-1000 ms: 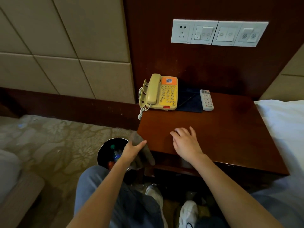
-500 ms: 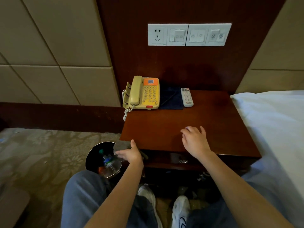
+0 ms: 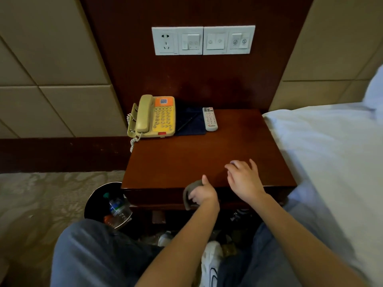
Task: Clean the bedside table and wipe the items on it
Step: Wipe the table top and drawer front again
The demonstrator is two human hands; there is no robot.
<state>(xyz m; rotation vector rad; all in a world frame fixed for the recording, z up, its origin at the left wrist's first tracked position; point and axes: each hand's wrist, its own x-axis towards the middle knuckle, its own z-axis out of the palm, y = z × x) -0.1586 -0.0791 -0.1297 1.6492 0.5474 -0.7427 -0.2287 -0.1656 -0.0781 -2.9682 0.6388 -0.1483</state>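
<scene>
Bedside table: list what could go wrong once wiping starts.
The coiled cord of the telephone hangs over the left edge; the grey cloth in the left hand could snag it and drag the telephone.
The open waste bin stands below the left front corner; the remote, if swept off there, might drop in.

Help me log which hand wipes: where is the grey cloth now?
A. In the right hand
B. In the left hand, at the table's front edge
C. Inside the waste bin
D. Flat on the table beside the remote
B: the left hand grips the grey cloth at the front edge of the bedside table, while the right hand holds nothing.
</scene>
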